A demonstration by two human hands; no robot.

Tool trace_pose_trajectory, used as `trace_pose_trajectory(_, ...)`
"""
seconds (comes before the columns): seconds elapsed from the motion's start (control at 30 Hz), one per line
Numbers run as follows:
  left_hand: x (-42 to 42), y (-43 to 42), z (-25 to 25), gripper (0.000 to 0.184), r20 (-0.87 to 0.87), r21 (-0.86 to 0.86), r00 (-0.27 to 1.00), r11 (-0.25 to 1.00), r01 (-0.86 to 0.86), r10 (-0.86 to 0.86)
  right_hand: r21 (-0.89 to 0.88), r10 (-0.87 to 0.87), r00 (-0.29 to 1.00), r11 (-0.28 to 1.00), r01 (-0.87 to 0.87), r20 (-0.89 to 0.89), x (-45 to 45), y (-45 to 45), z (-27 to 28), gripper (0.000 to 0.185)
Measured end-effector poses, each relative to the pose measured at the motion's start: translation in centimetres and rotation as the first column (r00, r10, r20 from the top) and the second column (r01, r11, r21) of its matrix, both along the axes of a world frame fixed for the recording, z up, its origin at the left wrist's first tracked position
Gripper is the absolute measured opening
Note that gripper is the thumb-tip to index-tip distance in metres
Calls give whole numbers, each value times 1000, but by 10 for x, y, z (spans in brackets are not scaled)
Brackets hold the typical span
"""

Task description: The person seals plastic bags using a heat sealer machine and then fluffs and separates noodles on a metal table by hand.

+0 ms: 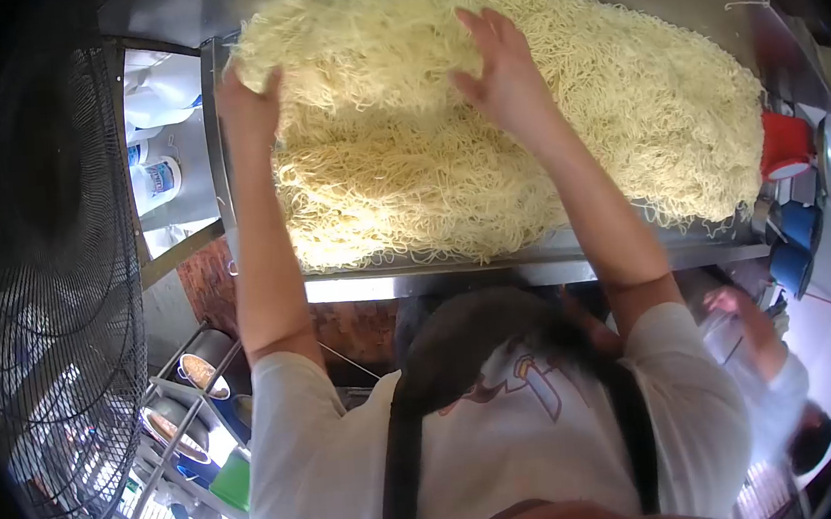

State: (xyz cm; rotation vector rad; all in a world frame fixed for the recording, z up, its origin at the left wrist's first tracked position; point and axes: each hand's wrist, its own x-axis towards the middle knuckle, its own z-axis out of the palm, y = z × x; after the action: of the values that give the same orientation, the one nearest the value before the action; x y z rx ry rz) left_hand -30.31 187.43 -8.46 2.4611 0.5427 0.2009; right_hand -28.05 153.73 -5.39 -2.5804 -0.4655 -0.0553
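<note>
A broad heap of pale yellow noodles (638, 92) covers a metal worktable (535, 271) in front of me. My left hand (249, 108) is at the heap's left edge, slightly smeared by motion, its thumb apart from the fingers. Over the middle of the heap, my right hand (503, 74) has its fingers spread and its thumb out against the strands. Between my two hands the upper noodles are blurred and look loosened. Neither hand visibly closes round a bunch, though some fingertips are hidden.
A large wire-caged fan (62, 290) stands at the left. White jugs (160, 181) sit on a metal shelf beside the table. Pots (175, 426) stand on a rack at lower left. Right of the table are a red container (785, 143) and another person (756, 368).
</note>
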Motion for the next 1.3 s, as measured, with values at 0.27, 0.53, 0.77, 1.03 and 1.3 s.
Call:
trace_pose_trajectory(0.27,2,-95,-44,69,-168,-725,984,669,-163,58,132,-1,864,988,77,-503,15,50,-92,73)
trace_pose_trajectory(0.53,37,20,97,35,616,-333,780,862,382,-108,866,323,925,501,12,-200,5,2,84,52)
trace_pose_trajectory(0.77,-29,-43,-19,86,-404,-23,907,992,123,-121,-193,-75,784,979,-58,-616,-50,-62,14,89)
trace_pose_trajectory(1.03,-41,-132,-44,73,-218,-856,926,517,-30,-307,142,88,931,989,-40,-355,-47,5,-122,48)
trace_pose_trajectory(1.3,-57,-60,123,48,397,-710,917,650,270,52,437,281,950,877,-199,-132,-57,3,51,56)
